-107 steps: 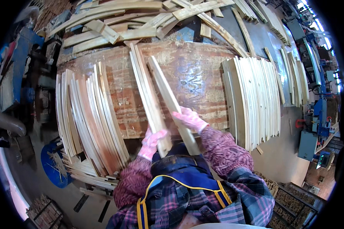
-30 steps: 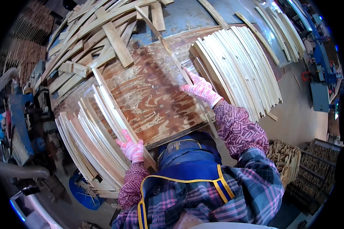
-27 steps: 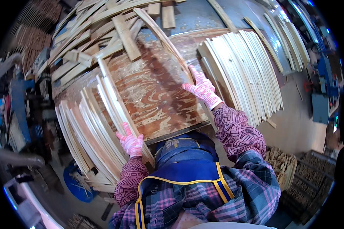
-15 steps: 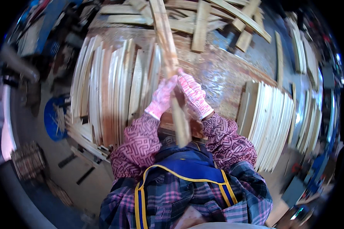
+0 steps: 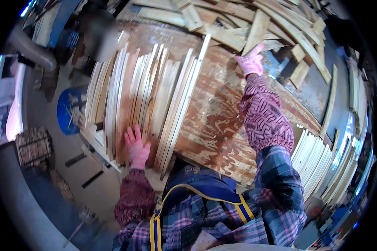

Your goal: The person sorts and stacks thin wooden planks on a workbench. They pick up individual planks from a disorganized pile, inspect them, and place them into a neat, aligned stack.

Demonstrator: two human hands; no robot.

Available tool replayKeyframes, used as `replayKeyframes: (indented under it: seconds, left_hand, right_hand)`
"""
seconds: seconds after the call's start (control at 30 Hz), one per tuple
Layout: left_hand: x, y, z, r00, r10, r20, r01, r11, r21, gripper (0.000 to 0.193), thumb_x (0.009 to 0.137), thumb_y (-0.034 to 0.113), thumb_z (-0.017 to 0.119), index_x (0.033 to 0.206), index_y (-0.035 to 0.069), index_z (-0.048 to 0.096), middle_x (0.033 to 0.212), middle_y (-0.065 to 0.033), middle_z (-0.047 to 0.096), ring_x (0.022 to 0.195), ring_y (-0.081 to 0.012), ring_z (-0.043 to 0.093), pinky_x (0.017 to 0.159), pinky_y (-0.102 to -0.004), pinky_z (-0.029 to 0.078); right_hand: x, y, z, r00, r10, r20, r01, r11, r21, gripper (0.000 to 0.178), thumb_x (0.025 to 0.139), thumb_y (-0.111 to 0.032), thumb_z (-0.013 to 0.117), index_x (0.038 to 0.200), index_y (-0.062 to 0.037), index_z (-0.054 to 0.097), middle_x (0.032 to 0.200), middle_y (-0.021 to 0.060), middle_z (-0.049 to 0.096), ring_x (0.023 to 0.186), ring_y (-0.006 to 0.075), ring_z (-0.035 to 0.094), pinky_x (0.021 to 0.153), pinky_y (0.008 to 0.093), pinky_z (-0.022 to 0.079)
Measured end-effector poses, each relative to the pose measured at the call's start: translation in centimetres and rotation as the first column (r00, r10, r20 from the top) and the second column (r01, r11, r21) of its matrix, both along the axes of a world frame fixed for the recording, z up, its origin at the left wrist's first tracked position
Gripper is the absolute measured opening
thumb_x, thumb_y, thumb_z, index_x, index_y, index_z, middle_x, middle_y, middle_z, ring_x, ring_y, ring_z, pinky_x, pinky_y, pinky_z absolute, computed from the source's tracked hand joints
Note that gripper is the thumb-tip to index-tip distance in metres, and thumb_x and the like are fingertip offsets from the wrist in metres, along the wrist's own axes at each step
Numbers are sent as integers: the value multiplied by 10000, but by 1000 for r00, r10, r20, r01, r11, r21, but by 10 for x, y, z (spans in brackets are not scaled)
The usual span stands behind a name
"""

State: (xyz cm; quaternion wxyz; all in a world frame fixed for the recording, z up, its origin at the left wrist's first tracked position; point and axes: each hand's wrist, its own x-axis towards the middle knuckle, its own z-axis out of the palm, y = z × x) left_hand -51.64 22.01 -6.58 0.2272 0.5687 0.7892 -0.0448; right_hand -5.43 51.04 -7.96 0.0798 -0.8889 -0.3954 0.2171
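Note:
My left hand [image 5: 137, 147], in a pink-and-white knit glove, lies with fingers spread on the near part of a row of upright wooden boards [image 5: 140, 83]. It grips none of them. My right hand [image 5: 251, 63], gloved alike, is stretched out far to the right of that row, its thumb and fingers apart. Just beyond its fingertips is the near end of a flat pale board [image 5: 256, 32] in a loose heap. Whether the fingertips touch that board, I cannot tell.
Both hands are over a worn plywood tabletop [image 5: 213, 121]. Loose offcuts [image 5: 226, 37] heap up along its far side. More boards [image 5: 314, 159] stand packed at the right. A blue tub [image 5: 69, 111] with wood scraps stands on the floor at left, near a bundle of sticks [image 5: 33, 144].
The long board that both hands held is out of them. My left hand has moved left onto the row, my right hand forward and right to the heap. The view has shifted.

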Motion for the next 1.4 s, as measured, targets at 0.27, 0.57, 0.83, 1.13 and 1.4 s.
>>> replayKeyframes:
  seconds: [0.27, 0.57, 0.83, 1.13, 1.4]
  left_hand:
    - [1, 1, -15, 903, -425, -61, 425, 865, 267, 754, 837, 114, 662, 1540, 152, 393, 1577, -136, 377, 1455, -324, 351, 1175, -440, 352]
    - [15, -9, 0, 670, -740, -58, 706, 660, -256, 736, 868, 136, 515, 1574, 105, 309, 1641, -138, 262, 1472, -322, 329, 1174, -398, 355]
    - [0, -49, -65, 741, -647, -181, 657, 754, -3, 814, 861, 130, 530, 1602, 277, 227, 1634, -111, 271, 1490, -348, 300, 1159, -441, 376]
    - [19, -17, 6, 772, -115, 625, 124, 992, 30, 923, 860, 73, 613, 1630, 217, 126, 1553, -223, 404, 1294, -408, 542, 1049, -427, 468]
    - [91, 6, 39, 968, -209, 139, 229, 963, -143, 1198, 741, 398, 834, 1625, 237, 42, 1613, -195, 228, 1436, -401, 349, 1123, -477, 401]
  right_hand:
    - [43, -101, 106, 864, 255, -434, -166, 958, 233, 1063, 693, -111, 792, 1582, -31, 216, 1177, 262, 650, 866, 246, 708, 708, 327, 626]
    - [5, -66, 86, 839, 529, 126, -534, 845, 8, 924, 763, -236, 780, 1547, -125, 303, 1333, 221, 572, 1238, 402, 579, 1000, 458, 512]
    - [-47, 87, 20, 680, 656, 329, -614, 754, -234, 1086, 776, -325, 776, 1625, -262, 103, 1393, 202, 543, 1246, 387, 567, 1046, 452, 463]
    - [41, -56, 53, 722, 579, 380, -541, 814, -211, 1137, 697, -333, 845, 1611, -245, 174, 1197, 221, 630, 1099, 393, 639, 917, 476, 530]
    - [-14, -153, 96, 931, 267, -251, -320, 926, -202, 1134, 670, -260, 846, 1609, -170, 215, 1261, 260, 644, 1079, 330, 680, 881, 419, 560]
